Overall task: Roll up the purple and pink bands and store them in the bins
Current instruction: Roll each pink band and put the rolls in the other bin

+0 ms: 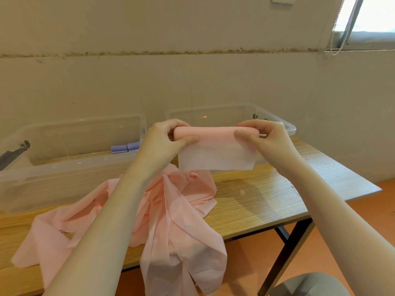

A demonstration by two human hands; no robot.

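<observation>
A plain plastered wall backs a wooden table (267, 197) whose right edge drops away to an orange floor, with a window at the far right corner of the room. Two clear bins stand along the far side of the table: the left bin (70, 165) holds a few rolled purple bands (126, 147) against its right wall, and the right bin (286, 126) sits directly behind the raised hands.

The pink roll (215, 133) is held in the air above the table, its long axis running left to right, level with the right bin's near rim. The left hand (165, 138) pinches the roll's left end, thumb on the near face and fingers curled over the top; the right hand (265, 136) pinches the right end the same way. A short flat tail hangs down from the roll toward the table, so the winding looks nearly done. Loose pink bands (171, 210) lie heaped on the near left part of the table and spill over its near edge.

The right bin lies just beyond the roll, and the right hand is nearer to it. There is open room above that bin, and the hanging tail would need tucking in before the roll is carried forward over the rim
</observation>
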